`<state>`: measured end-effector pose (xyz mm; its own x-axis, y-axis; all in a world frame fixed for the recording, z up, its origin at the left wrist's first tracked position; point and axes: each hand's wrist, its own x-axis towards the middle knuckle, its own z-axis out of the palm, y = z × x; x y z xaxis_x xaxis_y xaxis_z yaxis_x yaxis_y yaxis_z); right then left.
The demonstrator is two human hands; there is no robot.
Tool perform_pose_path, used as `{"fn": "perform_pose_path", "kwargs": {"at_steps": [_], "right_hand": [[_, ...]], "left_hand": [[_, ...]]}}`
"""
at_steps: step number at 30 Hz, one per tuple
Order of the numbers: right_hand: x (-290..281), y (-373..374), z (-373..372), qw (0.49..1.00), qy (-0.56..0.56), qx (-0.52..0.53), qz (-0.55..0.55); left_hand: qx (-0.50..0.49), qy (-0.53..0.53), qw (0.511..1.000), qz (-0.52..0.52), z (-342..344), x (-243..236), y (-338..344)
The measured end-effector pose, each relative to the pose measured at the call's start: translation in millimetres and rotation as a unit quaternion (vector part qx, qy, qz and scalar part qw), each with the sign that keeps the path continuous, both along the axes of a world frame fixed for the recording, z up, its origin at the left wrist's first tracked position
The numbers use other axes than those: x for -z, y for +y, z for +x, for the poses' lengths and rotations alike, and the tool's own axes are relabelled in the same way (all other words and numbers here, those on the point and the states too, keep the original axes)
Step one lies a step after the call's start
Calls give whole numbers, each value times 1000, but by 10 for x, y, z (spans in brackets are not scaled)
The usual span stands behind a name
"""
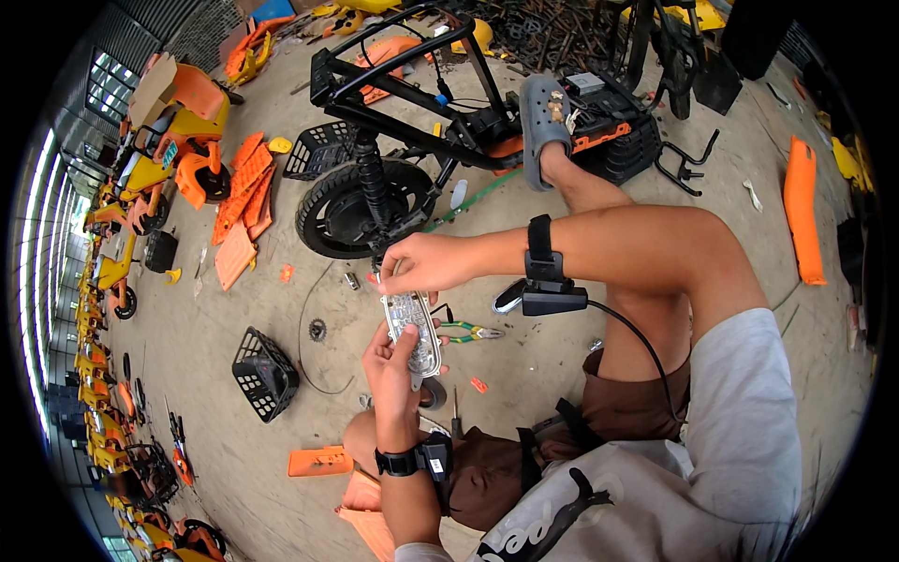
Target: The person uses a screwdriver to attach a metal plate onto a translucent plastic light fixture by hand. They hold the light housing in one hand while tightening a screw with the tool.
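My left hand (393, 361) is wrapped round an oblong silver housing with a shiny, knobbly face (412, 330), its thumb lying across that face. Over the housing's far end, my right hand (426, 264) curls with its fingers pinched together; whether they grip the rim or a small part is hidden. Pliers with green and yellow handles (476, 332) show just right of the housing, seemingly on the floor. A short black cable (447, 311) sticks out beside the housing. Below my hands, a screwdriver (456, 417) stands near my knee.
Ahead is a black scooter frame (403, 122) with its wheel (348, 211). A black basket (265, 375), a small sprocket (317, 330) and orange panels (248, 187) lie leftward. An orange strip (802, 211) lies far right. Yellow scooters (112, 267) line the left wall.
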<state>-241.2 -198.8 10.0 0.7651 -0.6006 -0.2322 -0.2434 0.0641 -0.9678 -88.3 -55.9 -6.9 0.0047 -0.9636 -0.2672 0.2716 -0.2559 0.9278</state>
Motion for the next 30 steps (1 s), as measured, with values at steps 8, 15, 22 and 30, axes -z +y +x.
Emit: {"fn": "perform_pose_path", "kwargs": {"at_steps": [8, 15, 22, 30], "right_hand": [[-47, -59, -135, 996, -47, -77, 23], [-29, -62, -113, 996, -49, -75, 15], [11, -80, -117, 995, -51, -79, 11], [-19, -84, -145, 994, -68, -89, 15]], "left_hand": [[-8, 55, 998, 4, 30, -18, 16], [-8, 48, 999, -1, 38, 11, 19], [-4, 54, 999, 1, 28, 8, 24], [-6, 50, 999, 2, 26, 25, 22]]}}
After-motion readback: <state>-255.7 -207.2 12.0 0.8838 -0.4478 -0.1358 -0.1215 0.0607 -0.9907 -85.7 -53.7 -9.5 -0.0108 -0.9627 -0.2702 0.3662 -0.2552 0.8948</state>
